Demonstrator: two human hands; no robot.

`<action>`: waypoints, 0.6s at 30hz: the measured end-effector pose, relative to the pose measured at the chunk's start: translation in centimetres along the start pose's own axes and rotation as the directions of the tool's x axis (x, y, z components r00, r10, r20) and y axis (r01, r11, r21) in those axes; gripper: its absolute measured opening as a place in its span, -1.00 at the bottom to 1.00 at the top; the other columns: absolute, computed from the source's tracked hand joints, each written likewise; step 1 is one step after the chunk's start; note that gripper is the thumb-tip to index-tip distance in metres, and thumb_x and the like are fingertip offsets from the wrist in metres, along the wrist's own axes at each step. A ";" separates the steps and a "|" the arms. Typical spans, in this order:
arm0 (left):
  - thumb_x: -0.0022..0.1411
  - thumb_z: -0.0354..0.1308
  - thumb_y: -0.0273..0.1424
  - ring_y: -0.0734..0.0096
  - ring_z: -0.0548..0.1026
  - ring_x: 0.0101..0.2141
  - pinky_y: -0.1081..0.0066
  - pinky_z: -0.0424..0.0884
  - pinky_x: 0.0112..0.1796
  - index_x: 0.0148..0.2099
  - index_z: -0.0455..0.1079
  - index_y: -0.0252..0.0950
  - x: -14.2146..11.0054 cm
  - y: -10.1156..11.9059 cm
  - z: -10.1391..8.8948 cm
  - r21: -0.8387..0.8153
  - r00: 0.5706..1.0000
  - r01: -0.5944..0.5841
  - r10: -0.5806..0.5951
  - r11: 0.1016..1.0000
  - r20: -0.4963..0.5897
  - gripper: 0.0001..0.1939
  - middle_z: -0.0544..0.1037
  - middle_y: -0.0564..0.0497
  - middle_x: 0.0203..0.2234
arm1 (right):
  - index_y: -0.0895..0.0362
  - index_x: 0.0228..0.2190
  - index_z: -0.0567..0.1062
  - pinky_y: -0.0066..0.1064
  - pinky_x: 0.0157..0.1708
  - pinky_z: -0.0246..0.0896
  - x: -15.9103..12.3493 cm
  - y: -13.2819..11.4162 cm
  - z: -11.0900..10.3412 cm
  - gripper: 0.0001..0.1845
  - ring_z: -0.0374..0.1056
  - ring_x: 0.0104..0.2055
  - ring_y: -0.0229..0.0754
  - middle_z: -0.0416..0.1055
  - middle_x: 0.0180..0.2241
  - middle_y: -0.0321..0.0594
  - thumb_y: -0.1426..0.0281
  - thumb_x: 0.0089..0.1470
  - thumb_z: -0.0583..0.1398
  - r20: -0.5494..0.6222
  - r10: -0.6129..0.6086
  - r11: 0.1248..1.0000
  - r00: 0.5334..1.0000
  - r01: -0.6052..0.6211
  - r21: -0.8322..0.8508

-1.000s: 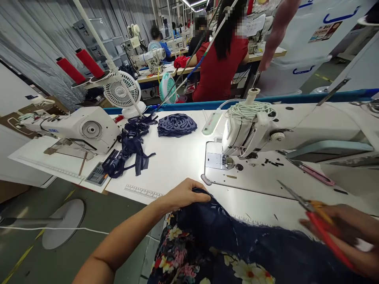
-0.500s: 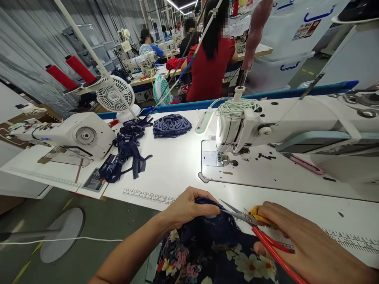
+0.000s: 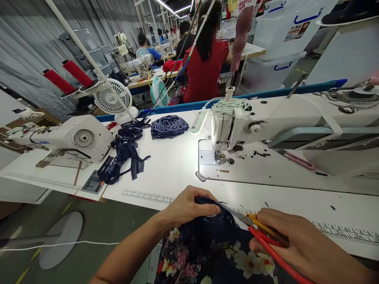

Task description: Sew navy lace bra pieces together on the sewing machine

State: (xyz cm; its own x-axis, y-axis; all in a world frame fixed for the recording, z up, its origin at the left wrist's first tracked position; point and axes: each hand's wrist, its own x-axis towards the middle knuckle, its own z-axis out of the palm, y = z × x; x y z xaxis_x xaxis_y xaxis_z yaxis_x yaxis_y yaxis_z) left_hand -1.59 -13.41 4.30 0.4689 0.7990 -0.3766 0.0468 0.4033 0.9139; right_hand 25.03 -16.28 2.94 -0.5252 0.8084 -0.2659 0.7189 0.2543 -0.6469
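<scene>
Grips floral fabric (image 3: 213, 244) in left hand (image 3: 189, 205) by near edge of tabletop (image 3: 171, 165), scissors (image 3: 263, 241) in right hand (image 3: 296, 240) against fabric. Shows plastic bins (image 3: 272, 35) far right, contents indistinct.

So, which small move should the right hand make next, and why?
Probably the right hand should ease the scissors back a little: their blades look closed, and the tips lie very close to the left hand, which pinches the dark fabric.

Two cones (image 3: 77, 73) at ten o'clock; three fans (image 3: 106, 94), ten through eleven; two hands (image 3: 186, 206), six and four; one scissors (image 3: 248, 221).
</scene>
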 end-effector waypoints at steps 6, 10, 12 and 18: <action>0.05 0.32 -0.40 0.53 0.37 -0.47 0.52 0.27 -0.40 -0.32 0.58 -0.36 0.2 0.3 0.4 0.116 0.996 -0.034 0.025 0.993 0.080 -0.87 0.51 0.04 -0.52 | 0.01 -0.30 0.41 -0.37 -0.38 0.24 -0.4 -0.8 -0.6 -0.70 0.39 -0.35 -0.14 0.45 -0.33 -0.29 0.06 0.06 0.21 -0.042 -0.033 0.996 0.999 0.029 -0.088; 0.07 0.31 -0.39 0.52 0.35 -0.46 0.52 0.25 -0.39 -0.33 0.58 -0.36 0.1 0.4 0.9 0.156 0.992 -0.060 0.042 0.986 0.116 -0.87 0.49 0.06 -0.53 | 0.02 -0.38 0.38 -0.40 -0.39 0.23 -0.3 -1.3 -0.5 -0.78 0.39 -0.38 -0.19 0.45 -0.37 -0.32 0.14 0.13 0.17 0.028 -0.010 1.000 1.000 0.010 -0.009; 0.07 0.32 -0.35 0.52 0.34 -0.47 0.52 0.24 -0.40 -0.33 0.57 -0.35 0.0 0.5 0.9 0.179 0.993 -0.062 0.042 0.982 0.115 -0.85 0.47 0.07 -0.54 | 0.03 -0.42 0.36 -0.43 -0.41 0.22 -0.4 -1.1 -0.3 -0.77 0.39 -0.40 -0.22 0.45 -0.40 -0.34 0.17 0.18 0.12 0.074 0.011 0.997 0.997 -0.016 0.071; 0.08 0.32 -0.34 0.55 0.32 -0.49 0.54 0.23 -0.43 -0.32 0.56 -0.36 -0.3 0.4 0.8 0.199 0.987 -0.053 0.021 0.979 0.162 -0.83 0.44 0.08 -0.55 | 0.03 -0.41 0.38 -0.47 -0.38 0.24 -0.6 -0.5 -0.3 -0.89 0.41 -0.39 -0.25 0.50 -0.38 -0.38 0.37 0.16 0.09 0.186 0.042 0.979 0.982 -0.078 0.190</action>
State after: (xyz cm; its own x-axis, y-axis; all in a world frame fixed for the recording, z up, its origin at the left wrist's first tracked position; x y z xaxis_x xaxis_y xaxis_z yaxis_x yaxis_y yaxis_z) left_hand -0.96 -13.82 4.90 0.6061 0.7247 -0.3278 0.1960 0.2633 0.9446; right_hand 25.15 -16.71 3.63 -0.5696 0.7059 -0.4211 0.6580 0.0847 -0.7482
